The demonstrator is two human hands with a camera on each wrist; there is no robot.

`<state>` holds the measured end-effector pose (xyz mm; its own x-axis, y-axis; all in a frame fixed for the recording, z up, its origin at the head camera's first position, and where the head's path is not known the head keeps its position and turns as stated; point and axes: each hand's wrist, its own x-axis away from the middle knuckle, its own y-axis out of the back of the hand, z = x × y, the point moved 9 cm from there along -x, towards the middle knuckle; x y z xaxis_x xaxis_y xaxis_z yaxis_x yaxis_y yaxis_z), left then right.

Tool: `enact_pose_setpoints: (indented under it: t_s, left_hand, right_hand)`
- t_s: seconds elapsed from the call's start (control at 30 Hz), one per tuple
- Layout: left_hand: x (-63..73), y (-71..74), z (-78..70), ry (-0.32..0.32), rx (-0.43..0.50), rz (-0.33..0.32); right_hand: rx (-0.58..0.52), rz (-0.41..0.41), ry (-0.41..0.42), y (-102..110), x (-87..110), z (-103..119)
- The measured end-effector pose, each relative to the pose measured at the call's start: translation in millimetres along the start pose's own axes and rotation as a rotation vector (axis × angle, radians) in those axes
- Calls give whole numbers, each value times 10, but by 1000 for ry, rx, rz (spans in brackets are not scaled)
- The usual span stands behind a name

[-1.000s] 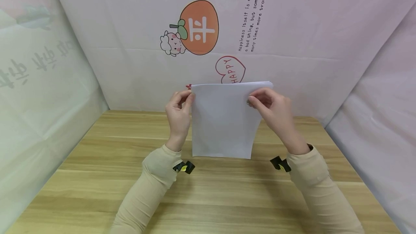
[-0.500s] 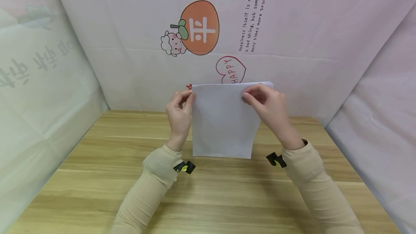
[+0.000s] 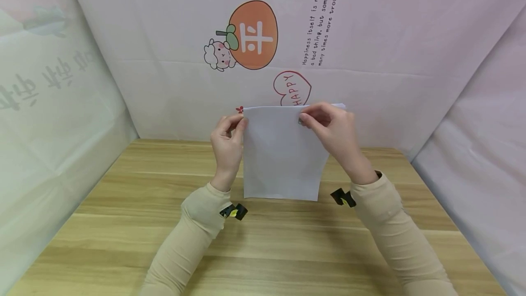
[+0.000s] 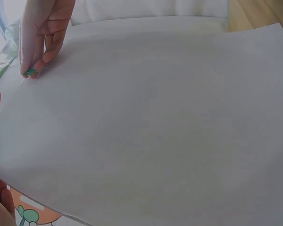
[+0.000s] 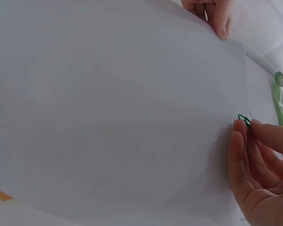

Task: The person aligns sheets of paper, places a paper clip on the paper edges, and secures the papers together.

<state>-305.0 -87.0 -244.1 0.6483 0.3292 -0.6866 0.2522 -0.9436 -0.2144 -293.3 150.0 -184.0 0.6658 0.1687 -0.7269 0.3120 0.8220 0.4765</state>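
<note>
Green clip (image 5: pixel 247 121) partly covered by fingers (image 5: pixel 269 134), heart print (image 3: pixel 292 87) partly behind paper (image 3: pixel 283 154), lettering (image 3: pixel 322 24) cropped

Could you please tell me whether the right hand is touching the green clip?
Touching: the right wrist view shows the right hand pinching the green clip, with part of its loop sticking out.

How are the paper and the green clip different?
The paper is white, the clip green. The paper is big and flat, the clip small and looped. The left hand holds the paper; the right hand pinches the clip. Both are being held.
</note>
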Motion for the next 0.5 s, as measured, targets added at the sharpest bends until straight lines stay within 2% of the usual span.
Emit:
enact_pose_setpoints:
  t_s: [0.23,0.33,0.4,0.5]
  left_hand:
    - [2,8,25,-31,5,8]
    - [-1,8,22,-24,4,7]
    - [0,2,-1,-14,3,9]
    - [12,-10,-111,-1,-6,11]
  right_hand:
    - [-8,-8,22,-37,-26,40]
    - [-10,-11,29,-51,-42,57]
    - [-19,-10,29,-60,-54,74]
    - [-45,-8,29,-69,-74,105]
